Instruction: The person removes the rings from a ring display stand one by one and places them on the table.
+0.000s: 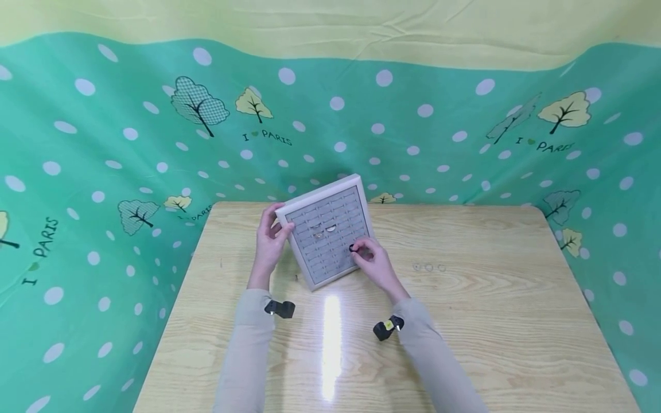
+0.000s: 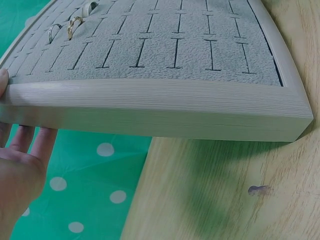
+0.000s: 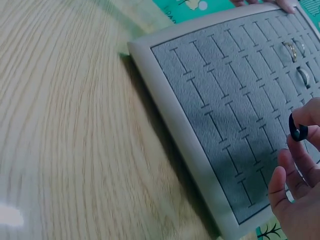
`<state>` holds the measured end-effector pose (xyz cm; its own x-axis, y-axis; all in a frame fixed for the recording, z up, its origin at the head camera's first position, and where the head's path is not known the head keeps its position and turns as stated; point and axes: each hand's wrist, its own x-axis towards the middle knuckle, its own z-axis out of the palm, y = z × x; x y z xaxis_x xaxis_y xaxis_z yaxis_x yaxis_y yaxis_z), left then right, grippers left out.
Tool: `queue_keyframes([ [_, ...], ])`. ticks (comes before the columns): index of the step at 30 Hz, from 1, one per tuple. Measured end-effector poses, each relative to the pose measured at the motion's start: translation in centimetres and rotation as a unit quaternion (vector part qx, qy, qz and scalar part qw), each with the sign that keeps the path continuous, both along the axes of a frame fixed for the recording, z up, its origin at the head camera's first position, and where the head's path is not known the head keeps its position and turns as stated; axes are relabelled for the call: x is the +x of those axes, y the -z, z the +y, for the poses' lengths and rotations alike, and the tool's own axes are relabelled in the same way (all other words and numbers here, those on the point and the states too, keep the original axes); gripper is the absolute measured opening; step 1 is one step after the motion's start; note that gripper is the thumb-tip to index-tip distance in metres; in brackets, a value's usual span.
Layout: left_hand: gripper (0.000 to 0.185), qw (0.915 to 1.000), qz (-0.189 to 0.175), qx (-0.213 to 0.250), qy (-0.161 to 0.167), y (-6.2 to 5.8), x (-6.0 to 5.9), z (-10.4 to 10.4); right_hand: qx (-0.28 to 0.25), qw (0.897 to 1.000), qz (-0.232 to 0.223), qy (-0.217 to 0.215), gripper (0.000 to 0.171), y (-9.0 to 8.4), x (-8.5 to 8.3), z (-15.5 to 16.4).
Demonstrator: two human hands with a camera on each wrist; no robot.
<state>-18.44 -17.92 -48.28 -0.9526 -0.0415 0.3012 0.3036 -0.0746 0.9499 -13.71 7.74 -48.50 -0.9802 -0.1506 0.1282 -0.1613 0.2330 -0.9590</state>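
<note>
A grey ring display tray [image 1: 329, 234] with rows of slots stands tilted up on the wooden table [image 1: 465, 321]. Its far end is raised. My left hand [image 1: 272, 241] grips the tray's left edge, thumb on the frame and fingers [image 2: 30, 142] underneath. Silver rings [image 1: 324, 230] sit in slots near the tray's middle; they show in the left wrist view as rings [image 2: 70, 27] and in the right wrist view as rings [image 3: 296, 62]. My right hand [image 1: 373, 261] pinches a black ring [image 1: 352, 248] over the tray's lower right part, also seen as the black ring [image 3: 297, 131].
Three small clear rings [image 1: 429, 267] lie on the table to the right of the tray. A green polka-dot cloth [image 1: 129, 172] surrounds the table on three sides. A small dark mark [image 2: 259, 189] is on the wood near the tray's corner.
</note>
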Motion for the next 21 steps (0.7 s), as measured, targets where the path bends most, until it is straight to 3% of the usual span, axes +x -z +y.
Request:
queue_keyframes([
  [21,0.05,1.0,0.005,-0.005,0.005,0.1,-0.1,-0.1,0.01,0.999,-0.025,0.034,0.011,1.5,0.6,3.4],
])
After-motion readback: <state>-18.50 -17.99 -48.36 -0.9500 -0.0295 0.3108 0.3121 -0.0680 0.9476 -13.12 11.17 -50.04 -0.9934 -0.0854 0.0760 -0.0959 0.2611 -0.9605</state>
